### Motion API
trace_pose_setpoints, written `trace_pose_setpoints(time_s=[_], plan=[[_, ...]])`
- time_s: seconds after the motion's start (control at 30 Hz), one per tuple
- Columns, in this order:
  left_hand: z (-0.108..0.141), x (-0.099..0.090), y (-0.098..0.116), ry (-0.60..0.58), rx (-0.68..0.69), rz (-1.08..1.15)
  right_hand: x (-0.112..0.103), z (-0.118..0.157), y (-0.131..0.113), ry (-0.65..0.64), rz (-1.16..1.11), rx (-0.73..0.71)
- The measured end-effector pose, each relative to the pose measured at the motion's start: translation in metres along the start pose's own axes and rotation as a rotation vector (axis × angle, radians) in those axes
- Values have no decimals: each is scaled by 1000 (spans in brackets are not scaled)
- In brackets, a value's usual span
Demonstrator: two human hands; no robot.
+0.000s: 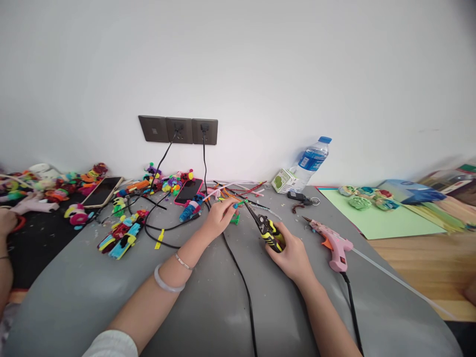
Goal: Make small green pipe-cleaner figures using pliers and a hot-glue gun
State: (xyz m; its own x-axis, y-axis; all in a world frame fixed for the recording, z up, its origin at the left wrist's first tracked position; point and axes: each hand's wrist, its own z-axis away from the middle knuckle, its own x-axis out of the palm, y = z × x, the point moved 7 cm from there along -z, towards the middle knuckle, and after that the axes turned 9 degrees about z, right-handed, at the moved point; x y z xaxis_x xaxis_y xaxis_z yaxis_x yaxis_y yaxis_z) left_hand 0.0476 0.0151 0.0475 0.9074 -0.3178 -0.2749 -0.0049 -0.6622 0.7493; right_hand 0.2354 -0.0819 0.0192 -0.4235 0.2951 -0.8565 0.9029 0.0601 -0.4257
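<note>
Green strip (242, 203) and pliers (274, 238), centre of frame
Left hand (218, 217) pinches the strip between its fingers, near the pliers' nose; right hand (293, 253) wraps its fingers round the handles. Pink glue gun (337, 249) on the tabletop (208, 312), right of centre. Pliers slant, nose to upper left; strip roughly sideways.

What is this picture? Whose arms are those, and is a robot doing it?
No robot here: those are a person's own bare arms and hands. The only picture comes from a camera worn on their head, looking forward and down. The left hand pinches a thin green piece; the right hand holds black-and-yellow pliers. On the gray table are fuzzy, colorful figures, a pink glue gun, a pink-edged phone and a water bottle.
</note>
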Motion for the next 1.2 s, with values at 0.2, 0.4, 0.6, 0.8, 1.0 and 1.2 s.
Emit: trace_pose_setpoints(time_s=[0.2,0.4,0.6,0.8,1.0,1.2], plan=[[1,1,-5,1,-40,44,-2,0,-2,18,-2,-12],[1,0,-7,16,-19,51,0,0,-1,9,8,-8],[2,-1,-7,15,-19,61,-1,1,-1,18,8,-10],[2,0,-8,15,-9,69,-1,0,-2,19,12,-16],[2,0,-9,13,-26,60,0,0,-1,10,9,-5],[2,1,-9,1,-38,67,2,0,0,-4,16,-3]])
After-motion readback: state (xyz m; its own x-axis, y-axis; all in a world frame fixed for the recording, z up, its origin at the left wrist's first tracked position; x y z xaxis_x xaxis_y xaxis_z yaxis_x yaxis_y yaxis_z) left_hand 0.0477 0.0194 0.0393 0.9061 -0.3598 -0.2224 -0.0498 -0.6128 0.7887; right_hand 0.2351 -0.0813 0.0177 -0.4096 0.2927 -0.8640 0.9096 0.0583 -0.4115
